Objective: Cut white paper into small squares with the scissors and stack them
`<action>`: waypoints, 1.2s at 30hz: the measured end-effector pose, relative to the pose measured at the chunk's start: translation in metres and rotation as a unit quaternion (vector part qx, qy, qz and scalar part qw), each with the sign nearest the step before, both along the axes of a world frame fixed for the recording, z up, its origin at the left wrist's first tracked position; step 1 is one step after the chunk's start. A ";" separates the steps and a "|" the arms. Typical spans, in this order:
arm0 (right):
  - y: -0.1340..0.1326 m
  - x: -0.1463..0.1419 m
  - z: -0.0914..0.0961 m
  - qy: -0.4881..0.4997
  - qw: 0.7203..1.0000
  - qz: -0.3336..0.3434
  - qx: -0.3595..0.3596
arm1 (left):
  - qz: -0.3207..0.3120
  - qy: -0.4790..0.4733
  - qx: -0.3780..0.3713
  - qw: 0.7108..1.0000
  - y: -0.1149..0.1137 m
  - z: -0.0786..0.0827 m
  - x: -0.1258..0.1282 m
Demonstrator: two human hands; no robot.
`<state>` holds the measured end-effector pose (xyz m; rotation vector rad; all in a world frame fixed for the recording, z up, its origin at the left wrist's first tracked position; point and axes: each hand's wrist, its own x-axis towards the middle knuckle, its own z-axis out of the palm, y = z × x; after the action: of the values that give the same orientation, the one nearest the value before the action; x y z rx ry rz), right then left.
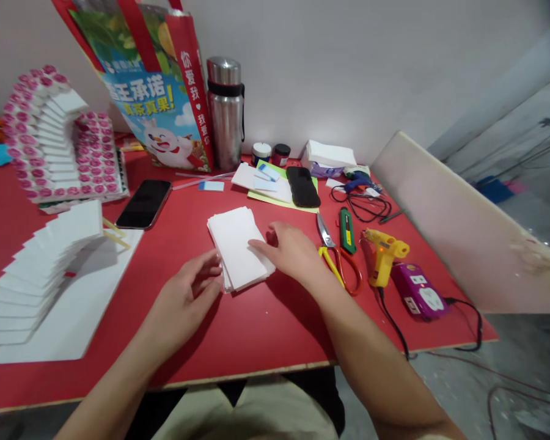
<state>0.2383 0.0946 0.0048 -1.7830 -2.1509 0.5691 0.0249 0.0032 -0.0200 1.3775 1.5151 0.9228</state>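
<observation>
A stack of white rectangular cards [239, 247] lies on the red table in front of me, its edges slightly uneven. At the stack's left edge rests my left hand [186, 299], fingers curved and apart, fingertips against the side of the cards. My right hand [293, 250] is at the stack's right edge, thumb over the top card and fingers spread along the side. Neither hand is closed around the cards. To the left, a curved staircase of white cards [41, 269] stands on a white board [91, 324].
Scissors [337, 256], a green utility knife [347, 229], a yellow glue gun [385, 253] and a purple power strip [420, 292] lie right. Behind are two phones [144, 203], a steel flask [226, 116], a shopping bag [160, 91] and a pink-and-white decorated arch [32, 146].
</observation>
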 end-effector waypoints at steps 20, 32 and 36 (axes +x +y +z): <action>0.007 0.022 0.015 0.329 0.941 -0.067 -0.028 | 0.014 -0.052 -0.029 0.998 0.016 0.001 0.002; 0.000 0.004 -0.007 -0.076 0.981 0.143 0.107 | 0.127 0.015 0.279 0.952 0.111 0.053 0.014; 0.014 0.022 -0.016 0.034 0.986 0.112 0.121 | 0.119 0.030 0.279 0.952 0.119 0.024 0.013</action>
<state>0.2599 0.1091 -0.0107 -1.3869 -2.2784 0.3929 0.0384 0.1223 0.0041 1.6411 1.5535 1.5618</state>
